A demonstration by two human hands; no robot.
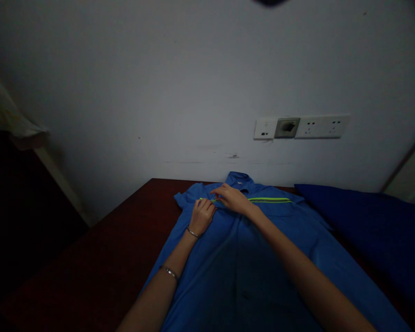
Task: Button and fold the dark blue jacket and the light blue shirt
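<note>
A blue short-sleeved shirt with a yellow-green stripe across the chest lies face up, its collar toward the wall. On the chest at the left, my left hand has its fingers curled and closed on the fabric just under the stripe. My right hand reaches across beside it, thumb and fingers bent together at the stripe. What lies between the right fingertips is too small and dark to make out clearly. Two bracelets circle my left wrist and forearm.
The shirt rests on a dark red-brown wooden surface against a pale wall. Darker blue cloth lies at the right. Wall sockets sit above. A light patterned cloth hangs over something dark at the far left.
</note>
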